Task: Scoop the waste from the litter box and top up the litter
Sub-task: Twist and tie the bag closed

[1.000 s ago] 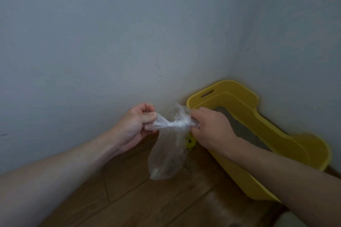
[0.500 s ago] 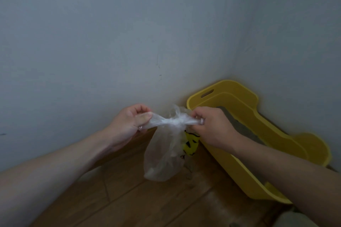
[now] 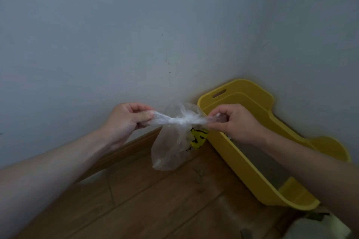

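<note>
A clear plastic bag (image 3: pixel 171 149) hangs in the air above the wooden floor, its mouth twisted into a tight band. My left hand (image 3: pixel 128 120) pinches the left end of that band. My right hand (image 3: pixel 233 122) pinches the right end. The two ends are stretched apart with a knot-like bunch between them. A yellow litter box (image 3: pixel 242 176) stands in the corner to the right, with grey litter (image 3: pixel 258 161) inside, partly hidden by my right forearm. Through the bag shows a small yellow thing with black marks (image 3: pixel 197 138); what it is I cannot tell.
Two pale walls meet in a corner behind the litter box. A wooden skirting board (image 3: pixel 124 151) runs along the left wall. Wooden floor (image 3: pixel 155 209) spreads in front. A whitish object (image 3: pixel 318 227) lies at the bottom right edge.
My hands have drawn further apart, stretching the twisted bag top tighter. The bag has shifted slightly left and hangs lower than the hands as before.
</note>
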Tool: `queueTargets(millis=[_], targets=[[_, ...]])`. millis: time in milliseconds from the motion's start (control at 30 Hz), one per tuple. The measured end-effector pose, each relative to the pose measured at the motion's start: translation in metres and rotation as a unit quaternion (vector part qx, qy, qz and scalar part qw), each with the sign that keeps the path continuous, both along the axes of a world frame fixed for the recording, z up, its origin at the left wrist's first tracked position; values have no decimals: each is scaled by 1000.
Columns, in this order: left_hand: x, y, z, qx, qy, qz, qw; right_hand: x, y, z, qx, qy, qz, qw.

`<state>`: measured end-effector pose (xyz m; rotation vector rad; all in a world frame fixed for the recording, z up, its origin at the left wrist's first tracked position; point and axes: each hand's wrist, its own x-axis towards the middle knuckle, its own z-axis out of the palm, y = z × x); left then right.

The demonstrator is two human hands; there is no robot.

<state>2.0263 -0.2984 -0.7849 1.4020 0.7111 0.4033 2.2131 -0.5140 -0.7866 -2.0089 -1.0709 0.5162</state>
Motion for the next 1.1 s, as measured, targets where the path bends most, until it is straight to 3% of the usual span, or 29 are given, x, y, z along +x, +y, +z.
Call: queueTargets(millis=[367,600,767,933,1100], targets=[[-11,2,-15,19,37,34,999,5,-6,5,5,-62,-17,998],[-11,1,1,7,5,13,1000,5,-5,10,2,-18,-47,999],[-9,-10,25,-72,-59,9,996,3,-6,27,35,120,-34,992],[6,-30,53,-110,-110,-30,987,-21,12,48,126,286,-31,949],[17,-46,61,-93,-144,-75,982,-49,30,67,184,374,-18,909]])
